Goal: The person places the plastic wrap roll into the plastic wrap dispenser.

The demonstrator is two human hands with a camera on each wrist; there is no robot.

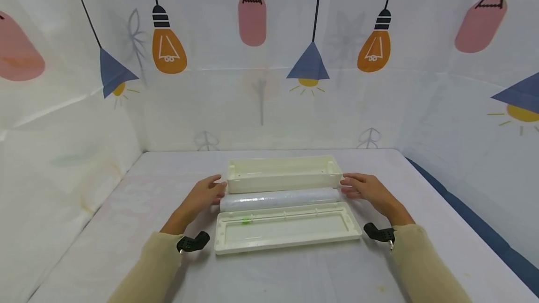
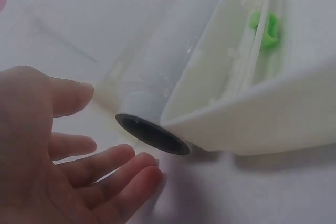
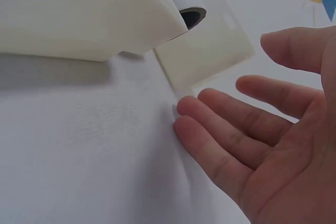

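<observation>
Apparently at the reaching step, a person's left hand point(image 1: 204, 195) and right hand point(image 1: 365, 191) stand loosely open, grasping nothing, just beside the ends of a plastic-film roll point(image 1: 280, 199). It lies on a table point(image 1: 261, 279) between an open cream box point(image 1: 282, 184) and a shallow lid point(image 1: 290, 230) (a green slider point(image 1: 246, 221) sits on its rail). Gripping the roll would likely call for both hands closing inward.

White sheeting point(image 1: 236, 125) encloses the rear, left and right of the work area; its upper band carries printed orange bulbs point(image 1: 169, 51), pink lamps point(image 1: 252, 20) and blue conical shades point(image 1: 308, 62), with faint grey plant motifs point(image 1: 368, 138) lower down. A white-covered surface point(image 1: 294, 275) occupies the lower frame. A dark blue strip point(image 1: 484, 233) borders its right edge.
</observation>
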